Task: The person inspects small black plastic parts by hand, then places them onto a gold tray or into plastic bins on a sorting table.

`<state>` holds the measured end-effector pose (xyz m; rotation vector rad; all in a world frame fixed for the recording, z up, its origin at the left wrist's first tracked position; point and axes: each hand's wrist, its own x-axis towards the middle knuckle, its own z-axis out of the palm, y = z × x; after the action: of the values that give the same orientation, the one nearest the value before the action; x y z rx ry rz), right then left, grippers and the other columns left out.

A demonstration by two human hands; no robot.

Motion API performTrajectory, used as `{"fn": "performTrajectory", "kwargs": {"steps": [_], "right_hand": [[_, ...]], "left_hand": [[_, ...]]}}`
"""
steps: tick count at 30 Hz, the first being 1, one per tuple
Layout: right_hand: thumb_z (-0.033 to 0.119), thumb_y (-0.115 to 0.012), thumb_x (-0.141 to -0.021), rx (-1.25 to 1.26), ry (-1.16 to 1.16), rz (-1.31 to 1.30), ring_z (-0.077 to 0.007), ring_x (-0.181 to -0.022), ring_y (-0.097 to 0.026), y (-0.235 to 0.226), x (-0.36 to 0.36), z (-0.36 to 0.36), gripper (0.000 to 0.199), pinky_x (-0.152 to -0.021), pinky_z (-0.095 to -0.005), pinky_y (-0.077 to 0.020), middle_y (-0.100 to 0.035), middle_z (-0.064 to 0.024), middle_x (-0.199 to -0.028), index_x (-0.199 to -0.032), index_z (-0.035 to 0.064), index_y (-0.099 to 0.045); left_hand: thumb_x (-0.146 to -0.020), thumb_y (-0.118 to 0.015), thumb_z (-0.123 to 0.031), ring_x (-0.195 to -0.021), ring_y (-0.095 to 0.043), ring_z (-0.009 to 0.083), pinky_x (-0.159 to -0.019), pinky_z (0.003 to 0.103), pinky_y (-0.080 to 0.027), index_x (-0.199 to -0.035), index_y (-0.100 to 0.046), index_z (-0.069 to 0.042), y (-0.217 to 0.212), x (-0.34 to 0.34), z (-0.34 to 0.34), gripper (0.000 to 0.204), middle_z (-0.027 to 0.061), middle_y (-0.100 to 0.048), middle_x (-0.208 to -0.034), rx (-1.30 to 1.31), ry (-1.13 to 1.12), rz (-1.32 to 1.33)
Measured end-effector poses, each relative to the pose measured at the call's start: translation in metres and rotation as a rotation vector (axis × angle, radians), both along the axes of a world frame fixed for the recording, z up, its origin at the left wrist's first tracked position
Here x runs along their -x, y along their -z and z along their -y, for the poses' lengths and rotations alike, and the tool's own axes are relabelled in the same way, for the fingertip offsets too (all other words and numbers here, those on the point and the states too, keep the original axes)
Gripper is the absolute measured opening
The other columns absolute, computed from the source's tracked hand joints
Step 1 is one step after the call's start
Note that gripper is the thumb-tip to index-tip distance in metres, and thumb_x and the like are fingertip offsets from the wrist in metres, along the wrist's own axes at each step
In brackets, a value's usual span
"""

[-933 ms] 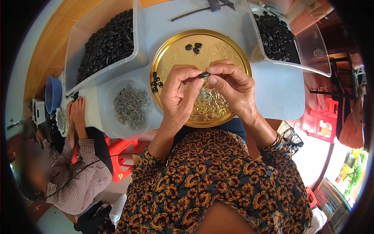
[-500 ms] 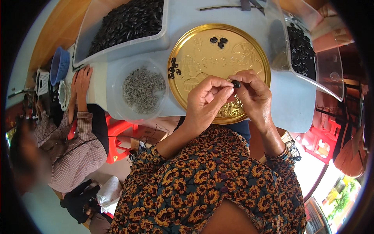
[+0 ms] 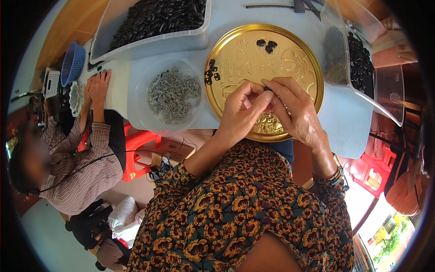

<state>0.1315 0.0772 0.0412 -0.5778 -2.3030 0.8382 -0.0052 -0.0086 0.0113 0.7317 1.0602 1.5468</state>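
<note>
Above the near part of a round gold tray, my two hands meet at the fingertips. A small black piece shows between them, mostly covered by the fingers. My left hand pinches it between thumb and forefinger. From the other side my right hand closes on it, its fingers bent over the top. On the tray lie a few dark pieces near the far rim and several small black pieces by the left rim.
Left of the tray stands a clear round tub of small grey metal screws. Beyond it is a large clear bin of black ring-like parts. A tilted clear bin with black parts sits at right. Another person's hands rest at the table's left.
My right fingers have folded over the black piece, so less of it shows. The tray and bins sit slightly farther right in the view.
</note>
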Motion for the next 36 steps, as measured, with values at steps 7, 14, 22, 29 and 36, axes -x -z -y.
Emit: {"fn": "performTrajectory", "kwargs": {"steps": [7, 14, 22, 29, 36], "right_hand": [[0.006, -0.063, -0.087, 0.166, -0.175, 0.106, -0.03, -0.08, -0.064, 0.002, 0.016, -0.03, 0.018, -0.071, -0.0355, -0.0512, -0.064, -0.0145, -0.091, -0.104, -0.0002, -0.063], [0.016, -0.06, -0.088, 0.074, -0.155, 0.231, -0.0303, -0.078, -0.065, 0.017, 0.033, -0.048, 0.02, -0.069, -0.0369, -0.0519, -0.066, -0.0146, -0.089, -0.1, 0.0, -0.065], [0.02, -0.063, -0.086, -0.172, -0.074, 0.206, -0.0301, -0.069, -0.065, 0.012, 0.074, -0.031, 0.014, -0.063, -0.0385, -0.0531, -0.064, -0.0106, -0.083, -0.09, 0.0071, -0.068], [0.027, -0.068, -0.082, -0.287, -0.021, 0.35, -0.0301, -0.072, -0.065, 0.038, 0.105, -0.023, 0.021, -0.063, -0.0402, -0.0534, -0.062, -0.0089, -0.082, -0.088, 0.0073, -0.067], [0.022, -0.059, -0.086, -0.092, -0.059, 0.478, -0.0324, -0.079, -0.066, 0.039, 0.107, -0.026, 0.018, -0.073, -0.0423, -0.0527, -0.063, -0.0125, -0.091, -0.092, 0.0072, -0.066]], "left_hand": [[-0.099, -0.054, -0.023, -0.079, -0.062, 0.0149, -0.073, 0.029, -0.051, -0.1, -0.056, 0.001, 0.011, 0.022, -0.001, 0.024, 0.0082, -0.063, -0.091, 0.07, 0.035, -0.085], [-0.098, -0.053, -0.019, -0.082, -0.064, 0.0179, -0.077, 0.031, -0.053, -0.109, -0.057, 0.001, 0.019, 0.027, 0.007, 0.023, 0.0119, -0.063, -0.098, 0.084, -0.015, 0.054], [-0.098, -0.053, -0.015, -0.082, -0.063, 0.0138, -0.073, 0.026, -0.051, -0.11, -0.058, 0.0, 0.011, 0.023, 0.039, 0.02, 0.0081, -0.064, -0.097, 0.116, 0.12, -0.065], [-0.097, -0.055, -0.017, -0.08, -0.058, 0.009, -0.073, 0.024, -0.049, -0.109, -0.059, 0.0, 0.006, 0.019, 0.053, 0.021, 0.0039, -0.064, -0.095, 0.186, 0.179, -0.124], [-0.098, -0.054, -0.016, -0.078, -0.058, 0.0097, -0.071, 0.024, -0.049, -0.11, -0.058, 0.001, 0.006, 0.02, 0.053, 0.021, 0.0052, -0.064, -0.093, 0.197, 0.159, -0.141]]}}
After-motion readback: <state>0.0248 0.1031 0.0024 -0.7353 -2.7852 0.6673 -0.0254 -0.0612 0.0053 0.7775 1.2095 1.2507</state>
